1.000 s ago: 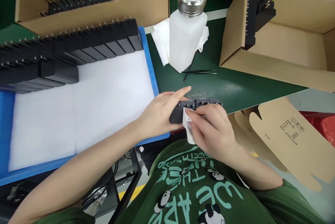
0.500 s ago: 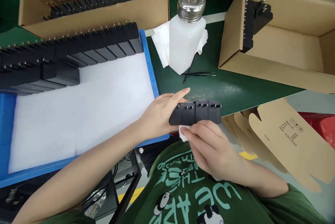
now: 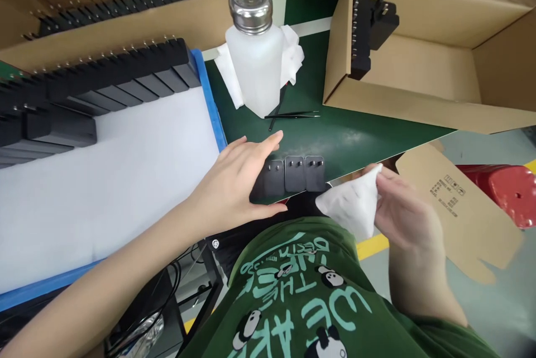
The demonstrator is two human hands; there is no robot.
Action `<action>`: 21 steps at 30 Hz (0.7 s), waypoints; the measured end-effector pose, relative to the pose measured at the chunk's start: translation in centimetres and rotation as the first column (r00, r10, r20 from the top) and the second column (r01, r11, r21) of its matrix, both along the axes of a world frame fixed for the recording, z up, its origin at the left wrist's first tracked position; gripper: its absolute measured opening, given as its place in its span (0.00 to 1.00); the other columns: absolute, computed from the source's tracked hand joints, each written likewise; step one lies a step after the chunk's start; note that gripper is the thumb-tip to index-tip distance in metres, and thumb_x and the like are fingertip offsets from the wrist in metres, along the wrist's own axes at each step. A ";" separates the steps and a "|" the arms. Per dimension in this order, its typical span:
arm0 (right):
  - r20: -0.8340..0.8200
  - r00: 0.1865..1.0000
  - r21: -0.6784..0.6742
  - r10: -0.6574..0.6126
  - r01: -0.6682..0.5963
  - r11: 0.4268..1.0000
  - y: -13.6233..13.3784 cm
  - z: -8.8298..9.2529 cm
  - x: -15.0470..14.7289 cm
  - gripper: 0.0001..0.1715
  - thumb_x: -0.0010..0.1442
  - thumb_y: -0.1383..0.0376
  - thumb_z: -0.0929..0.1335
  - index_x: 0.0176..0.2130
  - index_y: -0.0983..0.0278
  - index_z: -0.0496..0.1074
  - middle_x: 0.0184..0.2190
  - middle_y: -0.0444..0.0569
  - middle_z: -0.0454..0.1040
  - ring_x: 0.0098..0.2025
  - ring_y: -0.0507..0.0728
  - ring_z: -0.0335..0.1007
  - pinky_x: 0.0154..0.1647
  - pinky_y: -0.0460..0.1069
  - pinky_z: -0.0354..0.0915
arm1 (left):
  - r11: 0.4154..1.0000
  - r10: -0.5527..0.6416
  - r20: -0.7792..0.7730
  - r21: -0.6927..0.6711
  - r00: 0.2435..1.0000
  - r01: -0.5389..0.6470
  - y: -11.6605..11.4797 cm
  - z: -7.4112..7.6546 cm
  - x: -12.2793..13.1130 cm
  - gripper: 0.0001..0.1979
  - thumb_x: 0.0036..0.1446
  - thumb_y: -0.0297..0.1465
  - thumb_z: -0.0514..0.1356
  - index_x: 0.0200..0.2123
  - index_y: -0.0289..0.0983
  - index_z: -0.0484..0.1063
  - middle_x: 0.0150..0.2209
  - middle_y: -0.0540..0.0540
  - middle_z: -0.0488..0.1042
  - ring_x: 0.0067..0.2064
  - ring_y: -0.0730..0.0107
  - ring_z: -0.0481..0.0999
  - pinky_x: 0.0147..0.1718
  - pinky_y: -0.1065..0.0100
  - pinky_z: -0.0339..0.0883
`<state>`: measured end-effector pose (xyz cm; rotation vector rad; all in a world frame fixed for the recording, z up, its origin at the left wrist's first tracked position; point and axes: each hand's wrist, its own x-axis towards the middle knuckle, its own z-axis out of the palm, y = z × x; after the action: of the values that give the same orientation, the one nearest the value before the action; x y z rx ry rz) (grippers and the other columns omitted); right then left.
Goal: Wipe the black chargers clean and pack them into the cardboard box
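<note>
A short row of black plug-in power adapters, prongs up, stands at the front edge of the green table. My left hand is at the row's left end, thumb and fingers spread around it; whether the palm touches the adapters is hidden. To the right of the row, my right hand pinches a crumpled white cloth, which hangs past the table edge, apart from the adapters. Behind the row lie black tweezers and a white pump bottle with its metal lid flipped up.
On the left, a blue tray lined with white holds rows of black adapters. Behind it stands a cardboard box with more adapters. Another cardboard box at right contains a few. Flattened cardboard lies below the table's right side.
My right hand has moved right, off the adapters, with the cloth now spread out more. My left hand has loosened its hold and spread its fingers. The view has shifted right.
</note>
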<state>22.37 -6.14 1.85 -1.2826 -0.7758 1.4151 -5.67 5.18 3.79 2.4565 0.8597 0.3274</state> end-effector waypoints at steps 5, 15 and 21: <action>-0.039 0.999 -0.046 0.007 -0.009 0.999 0.3 -0.5 -0.1 0.11 0.60 0.55 0.68 0.35 0.60 0.68 0.24 0.44 0.67 0.23 0.53 0.62 0.21 0.48 0.60 | 0.997 -0.054 -0.056 0.056 0.997 0.057 0.3 0.1 1.9 0.52 0.51 0.47 0.70 0.70 0.40 0.44 0.58 0.38 0.72 0.60 0.46 0.71 0.64 0.38 0.54; -0.177 0.983 -0.092 0.045 -0.062 0.994 0.7 1.5 -1.5 0.18 0.56 0.52 0.72 0.30 0.63 0.69 0.23 0.44 0.67 0.23 0.51 0.60 0.22 0.45 0.57 | 0.995 -0.096 0.310 -0.002 0.946 0.102 -3.9 3.5 3.8 0.18 0.64 0.31 0.61 0.56 0.37 0.66 0.51 0.42 0.77 0.49 0.65 0.76 0.48 0.64 0.73; -0.120 0.974 0.062 0.190 -0.183 0.981 0.4 2.4 -2.7 0.15 0.61 0.55 0.70 0.31 0.64 0.71 0.26 0.47 0.73 0.25 0.52 0.66 0.24 0.46 0.60 | 0.881 0.126 0.310 -0.471 0.942 0.036 -6.0 2.9 4.4 0.04 0.63 0.30 0.60 0.40 0.40 0.75 0.32 0.51 0.76 0.30 0.74 0.72 0.27 0.72 0.68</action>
<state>19.70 -5.71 4.24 -1.0927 -0.8581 1.6003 -1.25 -0.80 6.67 1.8620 0.7451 0.4727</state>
